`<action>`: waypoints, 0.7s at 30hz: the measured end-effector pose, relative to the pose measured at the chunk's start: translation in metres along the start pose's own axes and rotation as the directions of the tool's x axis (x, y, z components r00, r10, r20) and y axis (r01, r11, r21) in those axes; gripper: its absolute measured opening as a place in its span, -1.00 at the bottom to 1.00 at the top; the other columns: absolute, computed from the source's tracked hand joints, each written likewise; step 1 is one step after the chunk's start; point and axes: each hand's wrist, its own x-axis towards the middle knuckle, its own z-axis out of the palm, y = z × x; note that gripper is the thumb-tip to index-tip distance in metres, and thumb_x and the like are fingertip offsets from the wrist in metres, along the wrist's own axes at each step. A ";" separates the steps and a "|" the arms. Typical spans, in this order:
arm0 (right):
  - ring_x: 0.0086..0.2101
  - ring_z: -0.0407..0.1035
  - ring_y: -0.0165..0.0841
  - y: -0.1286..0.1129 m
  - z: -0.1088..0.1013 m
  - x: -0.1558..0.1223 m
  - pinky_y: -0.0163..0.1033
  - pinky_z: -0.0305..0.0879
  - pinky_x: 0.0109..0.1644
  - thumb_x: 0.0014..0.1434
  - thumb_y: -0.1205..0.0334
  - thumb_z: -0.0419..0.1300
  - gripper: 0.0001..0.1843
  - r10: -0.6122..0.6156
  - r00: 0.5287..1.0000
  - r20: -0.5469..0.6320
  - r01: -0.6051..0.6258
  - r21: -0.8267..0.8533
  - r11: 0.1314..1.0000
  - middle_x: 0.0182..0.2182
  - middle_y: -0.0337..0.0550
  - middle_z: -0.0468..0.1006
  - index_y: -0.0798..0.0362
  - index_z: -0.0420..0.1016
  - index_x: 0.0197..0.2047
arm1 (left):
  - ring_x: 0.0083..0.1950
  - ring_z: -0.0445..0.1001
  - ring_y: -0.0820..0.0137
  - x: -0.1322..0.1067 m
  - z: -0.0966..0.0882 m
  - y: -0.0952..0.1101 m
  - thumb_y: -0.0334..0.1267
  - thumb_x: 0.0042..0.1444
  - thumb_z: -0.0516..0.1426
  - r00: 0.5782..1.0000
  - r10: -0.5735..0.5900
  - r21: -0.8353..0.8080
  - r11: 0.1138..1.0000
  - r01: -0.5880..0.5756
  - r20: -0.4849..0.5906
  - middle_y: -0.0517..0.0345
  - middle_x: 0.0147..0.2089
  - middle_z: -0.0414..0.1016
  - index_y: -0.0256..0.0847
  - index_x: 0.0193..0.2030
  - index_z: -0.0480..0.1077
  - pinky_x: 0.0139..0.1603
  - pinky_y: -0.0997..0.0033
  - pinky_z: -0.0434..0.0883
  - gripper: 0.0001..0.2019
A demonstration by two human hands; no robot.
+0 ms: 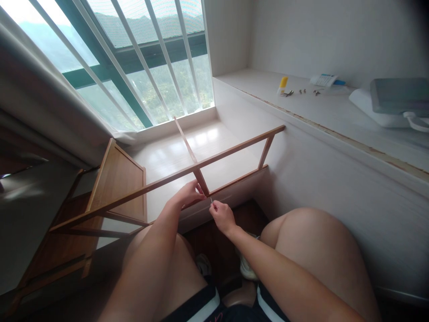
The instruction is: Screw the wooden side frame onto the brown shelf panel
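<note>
A slim brown wooden frame (161,181) with crosspieces stretches over my lap, tilted up to the right. My left hand (190,193) is closed round the lower end of its middle crosspiece (201,181), at the joint with the lower rail (234,181). My right hand (222,215) is closed in a pinch on a thin metal rod (211,201), which points up at that same joint. The rod's lower end is hidden in my fist, so its exact kind does not show. Another wooden strip (185,139) runs from the middle crosspiece towards the window.
A wooden panel piece (122,179) stands at the left by the grey curtain (67,89). On the right ledge (335,116) lie a yellow-capped tube (283,85), several small screws (302,91), a plastic packet (324,80) and a grey-lidded box (398,98). The barred window (144,58) is ahead.
</note>
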 end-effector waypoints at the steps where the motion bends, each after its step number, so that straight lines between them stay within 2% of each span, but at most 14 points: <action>1: -0.56 -0.03 -0.43 -0.001 -0.001 0.001 -0.24 -0.24 -0.42 0.22 0.15 0.04 -0.68 -0.005 1.000 0.001 0.005 -0.039 0.999 -0.63 -0.28 0.22 0.04 0.26 -0.55 | -0.28 0.52 0.26 0.000 0.000 0.000 -0.16 -0.21 0.29 1.000 -0.001 -0.002 1.000 0.001 0.000 0.08 -0.23 0.56 -0.21 -0.21 0.46 -0.26 0.33 0.41 -0.64; 9: -0.55 0.11 -0.41 -0.004 -0.003 0.004 -0.24 -0.25 -0.41 0.27 0.15 0.03 -0.70 -0.020 0.999 0.043 0.031 -0.250 0.968 -0.57 -0.23 0.39 0.02 0.41 -0.45 | -0.27 0.52 0.23 -0.001 0.000 0.004 -0.18 -0.26 0.29 1.000 -0.015 -0.014 1.000 0.015 -0.017 0.09 -0.26 0.56 -0.21 -0.22 0.47 -0.25 0.30 0.43 -0.62; 16: -0.53 0.21 -0.39 -0.006 -0.006 0.004 -0.25 -0.22 -0.41 0.31 0.12 0.01 -0.70 -0.028 0.998 0.050 0.044 -0.354 0.934 -0.51 -0.18 0.48 0.00 0.44 -0.40 | -0.29 0.52 0.22 -0.004 0.000 0.010 -0.20 -0.26 0.30 0.999 -0.020 -0.018 1.000 0.019 -0.041 0.09 -0.28 0.55 -0.20 -0.23 0.47 -0.28 0.29 0.42 -0.63; 21: -0.49 0.31 -0.36 -0.006 -0.010 0.005 -0.27 -0.13 -0.40 0.35 0.10 -0.04 -0.67 -0.039 0.996 0.076 0.071 -0.475 0.877 -0.45 -0.13 0.53 0.01 0.46 -0.34 | -0.30 0.52 0.23 -0.005 0.000 0.013 -0.20 -0.27 0.29 0.999 -0.035 -0.012 0.999 0.035 -0.038 0.10 -0.28 0.55 -0.20 -0.25 0.47 -0.29 0.30 0.42 -0.65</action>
